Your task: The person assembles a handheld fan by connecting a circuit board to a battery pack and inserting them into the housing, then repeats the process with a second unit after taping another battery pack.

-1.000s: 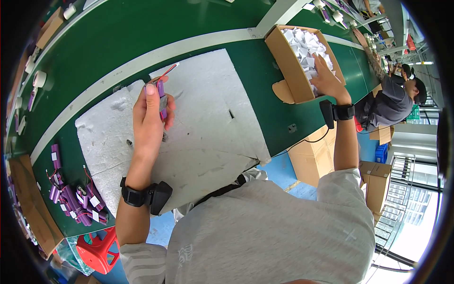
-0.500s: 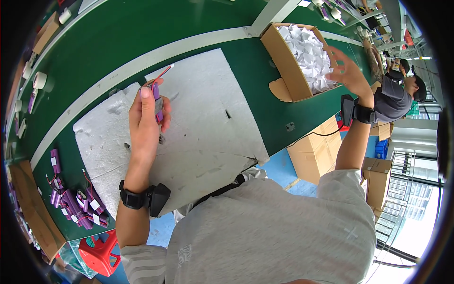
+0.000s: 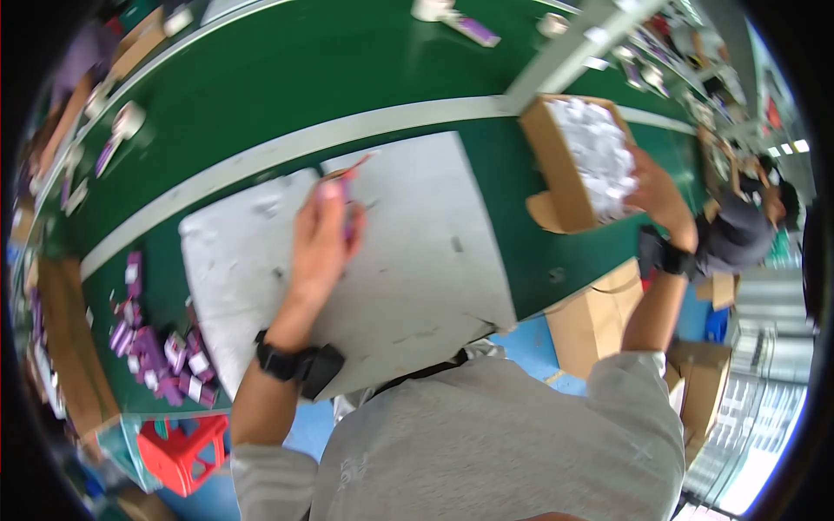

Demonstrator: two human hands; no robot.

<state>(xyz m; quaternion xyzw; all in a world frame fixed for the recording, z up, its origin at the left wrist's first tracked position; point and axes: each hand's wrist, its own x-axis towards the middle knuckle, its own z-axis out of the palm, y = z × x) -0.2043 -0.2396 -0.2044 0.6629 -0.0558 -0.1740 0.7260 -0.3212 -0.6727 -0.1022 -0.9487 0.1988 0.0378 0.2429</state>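
My left hand [image 3: 320, 234] grips a small purple battery pack [image 3: 349, 213] with its thumb on top, above the white foam sheet [image 3: 426, 243]. A thin red lead [image 3: 360, 162] sticks out of the pack's far end. At the right, my right hand [image 3: 662, 198] reaches over the near right side of an open cardboard box [image 3: 547, 156]. White folded paper pieces [image 3: 595, 152] fill this box, and my fingertips are among or against them. Motion blur smears those fingers, so whether they pinch a piece does not show.
Several purple battery packs [image 3: 152, 356] lie heaped on the green table [image 3: 347, 78] at the left, beside a long cardboard box [image 3: 74, 339]. A metal post [image 3: 573, 61] rises behind the paper box. A red stool [image 3: 182, 456] and cartons [image 3: 599, 326] stand below. Another person [image 3: 738, 230] works at far right.
My right hand has come down from above the box's right edge to the paper pieces. My left hand still holds the battery pack. The whole view has shifted and blurred.
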